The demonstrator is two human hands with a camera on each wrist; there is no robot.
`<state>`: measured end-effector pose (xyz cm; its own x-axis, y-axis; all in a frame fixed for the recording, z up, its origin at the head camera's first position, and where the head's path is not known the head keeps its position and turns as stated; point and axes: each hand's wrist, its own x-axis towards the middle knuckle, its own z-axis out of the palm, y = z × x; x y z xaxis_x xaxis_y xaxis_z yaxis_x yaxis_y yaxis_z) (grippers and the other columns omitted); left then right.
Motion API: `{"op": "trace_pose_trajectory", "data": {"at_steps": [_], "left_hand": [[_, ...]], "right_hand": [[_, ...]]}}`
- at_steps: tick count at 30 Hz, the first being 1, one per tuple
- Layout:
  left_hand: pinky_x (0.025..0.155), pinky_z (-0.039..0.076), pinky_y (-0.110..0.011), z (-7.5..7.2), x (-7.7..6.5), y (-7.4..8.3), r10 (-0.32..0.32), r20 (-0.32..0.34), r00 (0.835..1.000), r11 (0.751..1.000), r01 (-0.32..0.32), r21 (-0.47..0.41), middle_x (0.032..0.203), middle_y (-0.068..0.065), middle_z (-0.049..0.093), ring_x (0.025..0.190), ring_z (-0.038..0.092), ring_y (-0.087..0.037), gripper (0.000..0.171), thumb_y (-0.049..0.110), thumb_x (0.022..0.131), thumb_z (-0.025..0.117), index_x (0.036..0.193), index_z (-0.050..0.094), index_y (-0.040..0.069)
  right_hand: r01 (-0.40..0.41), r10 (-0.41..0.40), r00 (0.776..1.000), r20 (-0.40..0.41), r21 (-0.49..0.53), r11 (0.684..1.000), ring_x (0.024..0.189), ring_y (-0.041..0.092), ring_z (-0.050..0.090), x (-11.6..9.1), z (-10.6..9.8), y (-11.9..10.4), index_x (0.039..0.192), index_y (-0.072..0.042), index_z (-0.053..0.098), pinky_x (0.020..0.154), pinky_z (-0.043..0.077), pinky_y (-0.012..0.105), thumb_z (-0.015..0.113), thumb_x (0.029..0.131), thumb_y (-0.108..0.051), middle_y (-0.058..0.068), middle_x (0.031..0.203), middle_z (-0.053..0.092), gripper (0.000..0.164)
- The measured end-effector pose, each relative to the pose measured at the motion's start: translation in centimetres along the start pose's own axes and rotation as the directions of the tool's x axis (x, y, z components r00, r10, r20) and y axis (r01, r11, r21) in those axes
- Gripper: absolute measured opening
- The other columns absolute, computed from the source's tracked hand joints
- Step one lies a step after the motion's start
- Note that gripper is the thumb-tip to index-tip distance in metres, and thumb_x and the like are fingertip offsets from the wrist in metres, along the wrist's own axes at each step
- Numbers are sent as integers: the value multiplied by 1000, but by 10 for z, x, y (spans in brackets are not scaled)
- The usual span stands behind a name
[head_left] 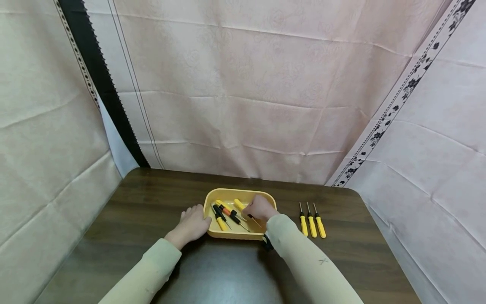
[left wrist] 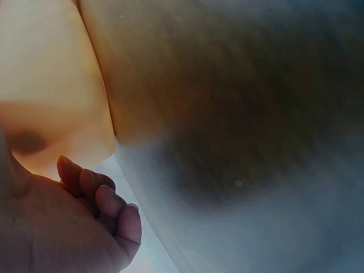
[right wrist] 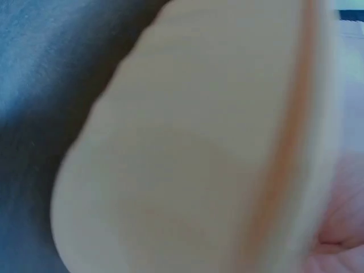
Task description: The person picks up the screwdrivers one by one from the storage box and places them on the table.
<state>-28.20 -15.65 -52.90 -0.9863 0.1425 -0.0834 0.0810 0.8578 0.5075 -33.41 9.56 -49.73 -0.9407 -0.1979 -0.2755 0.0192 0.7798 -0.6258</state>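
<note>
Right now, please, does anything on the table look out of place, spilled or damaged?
I see no spill or damage. Only the tools in the yellow tray lie jumbled, unlike the three screwdrivers lined up beside it.

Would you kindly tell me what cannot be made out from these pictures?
Right hand: its back hides the fingertips in the head view, leaving its hold unclear.
Screwdrivers: tip shapes too small in the head view.
Tray: inside hidden by a blurred pale surface, right wrist view.
Left sleeve: cut off by the head view's bottom edge.

Just left of the right fingers (head_left: 248, 210), screwdrivers (head_left: 235, 219) obstruct; the tray (head_left: 243, 237) walls them in; overhead is free.
</note>
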Motion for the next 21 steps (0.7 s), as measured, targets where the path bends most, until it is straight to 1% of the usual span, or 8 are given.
{"op": "trace_pose_trajectory", "data": {"at_steps": [2,5,7,10,12,15,19,21], "left_hand": [[90,32,-51,0,0,0,-3,2,1000,1000,3,-4,115,-18,54,103,47,-32,54,33,94,49,129,48,-8],[90,31,-51,0,0,1,-3,4,1000,1000,3,-4,115,-18,54,103,47,-32,54,33,94,49,129,47,-8],[90,32,-51,0,0,0,-1,4,1000,1000,1,-2,115,-18,54,102,47,-33,54,33,94,49,129,47,-8],[89,32,-52,0,-1,0,5,0,1000,1000,-5,5,114,-18,54,102,47,-33,54,33,94,48,128,48,-9],[88,32,-51,0,-1,0,6,-1,1000,1000,-6,5,112,-18,54,100,47,-32,53,33,93,49,127,48,-8],[87,32,-51,0,-1,-1,7,-2,1000,1000,-7,4,110,-17,54,99,47,-32,52,33,93,49,126,49,-8],[88,32,-51,0,-1,-1,5,-4,1000,1000,-5,1,111,-17,55,99,47,-32,53,33,93,49,127,48,-8],[87,32,-51,-1,0,0,3,-3,1000,1000,-3,-1,110,-17,55,99,47,-32,53,33,93,49,127,48,-8]], "right_hand": [[26,-26,1000,1,62,998,44,12,33,-2,-6,0,53,-8,54,46,32,27,73,84,-23,-3,48,44,40],[51,-55,998,18,189,981,50,12,44,-5,-14,0,64,0,61,55,45,30,71,88,-23,5,62,60,35],[54,-65,997,30,273,960,59,14,53,-7,-19,1,76,4,66,66,51,34,70,89,-22,13,79,67,29],[39,-57,998,39,357,933,76,20,62,-9,-26,1,94,5,70,76,54,39,70,89,-20,18,100,68,25],[25,-46,998,44,390,920,81,21,63,-9,-30,3,102,4,69,78,54,39,70,89,-19,18,105,67,27],[16,-40,998,47,437,900,83,23,64,-8,-36,7,105,6,68,79,53,40,71,88,-19,14,103,67,30],[12,-42,998,50,495,869,92,30,65,-8,-46,11,109,9,66,81,53,39,69,89,-17,17,106,67,33],[18,-42,998,37,502,865,96,32,65,-9,-51,12,110,8,67,79,53,35,68,90,-18,20,110,66,33]]}}
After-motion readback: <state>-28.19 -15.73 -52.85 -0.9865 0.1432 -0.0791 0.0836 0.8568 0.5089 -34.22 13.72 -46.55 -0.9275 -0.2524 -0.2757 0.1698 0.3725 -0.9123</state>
